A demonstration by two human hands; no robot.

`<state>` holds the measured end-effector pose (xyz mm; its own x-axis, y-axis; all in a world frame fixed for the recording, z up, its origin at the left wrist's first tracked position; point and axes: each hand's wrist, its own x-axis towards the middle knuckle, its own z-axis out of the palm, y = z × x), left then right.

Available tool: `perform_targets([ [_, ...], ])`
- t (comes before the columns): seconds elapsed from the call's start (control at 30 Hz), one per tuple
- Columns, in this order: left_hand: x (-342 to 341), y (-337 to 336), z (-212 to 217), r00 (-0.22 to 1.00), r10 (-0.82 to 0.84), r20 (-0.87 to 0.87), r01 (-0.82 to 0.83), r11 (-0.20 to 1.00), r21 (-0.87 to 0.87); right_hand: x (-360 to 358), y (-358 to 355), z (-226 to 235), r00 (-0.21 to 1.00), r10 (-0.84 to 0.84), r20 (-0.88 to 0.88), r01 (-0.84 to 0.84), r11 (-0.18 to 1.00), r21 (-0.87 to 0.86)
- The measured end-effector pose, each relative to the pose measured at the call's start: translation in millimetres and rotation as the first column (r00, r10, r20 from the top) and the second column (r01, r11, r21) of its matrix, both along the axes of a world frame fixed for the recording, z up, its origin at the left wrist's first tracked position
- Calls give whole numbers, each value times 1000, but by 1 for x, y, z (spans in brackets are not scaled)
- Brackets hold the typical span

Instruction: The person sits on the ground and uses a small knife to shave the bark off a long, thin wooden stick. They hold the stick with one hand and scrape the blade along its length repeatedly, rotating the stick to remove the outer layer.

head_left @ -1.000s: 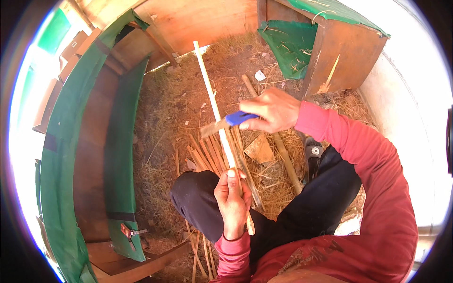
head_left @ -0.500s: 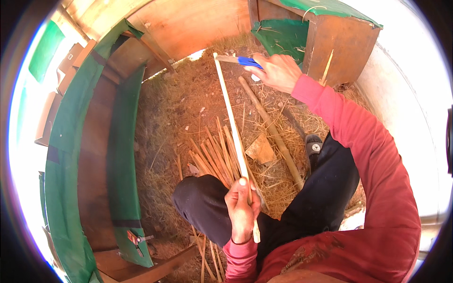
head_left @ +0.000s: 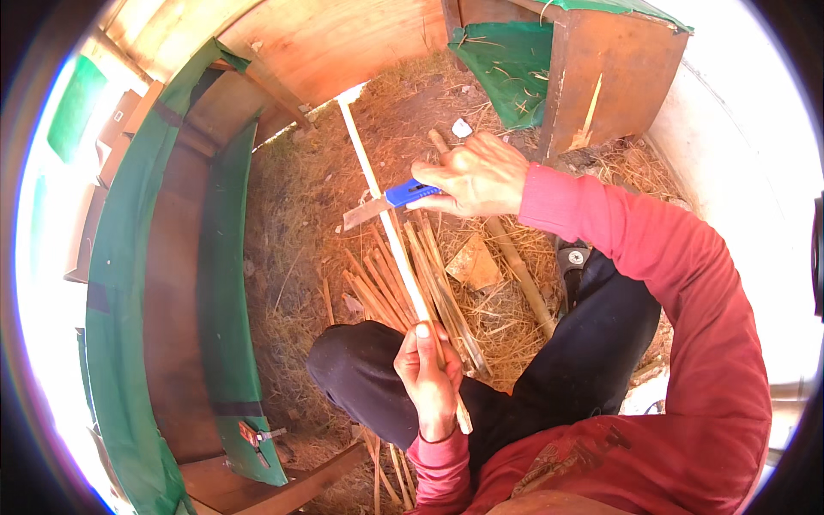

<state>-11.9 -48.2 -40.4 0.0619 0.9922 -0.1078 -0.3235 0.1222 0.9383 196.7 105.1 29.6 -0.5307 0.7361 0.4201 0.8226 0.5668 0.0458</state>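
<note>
Knife (head_left: 395, 196) came back from the far tip of your stick (head_left: 403, 266); blade (head_left: 365, 213) crosses it partway. Your right hand (head_left: 481, 176) clenches the handle (head_left: 414, 190), left hand (head_left: 427, 373) grasps the near end.

Straw (head_left: 502, 343) litters the earth floor (head_left: 412, 112) before a brightly lit wooden wall (head_left: 352, 43); left of it stands a green-covered shelf (head_left: 120, 300); right of it, a brown cabinet (head_left: 614, 86).

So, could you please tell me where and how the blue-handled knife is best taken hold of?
Probably by its blue handle, from the right, where the right hand holds it: the handle points that way, while the bare blade juts left across the pale stick.
</note>
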Motion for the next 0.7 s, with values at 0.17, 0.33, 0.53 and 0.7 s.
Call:
perform_targets([
  [0.17, 7, -9, -4, 980, -29, -196, 34, 999, 23, 51, 65, -4, 870, -463, -172, 482, 871, 95],
  [0.33, 1, -14, -11, 991, 9, -132, -14, 999, -32, 76, 56, -27, 821, -543, -177, 446, 803, -395],
  [0.53, -6, -10, -16, 991, -79, 105, 90, 990, -106, 31, 22, -11, 960, -280, 22, 275, 921, -277],
  [0.7, -15, -8, -7, 943, -114, 313, 157, 980, -118, 16, 2, -5, 946, -109, -304, 52, 981, -189],
])
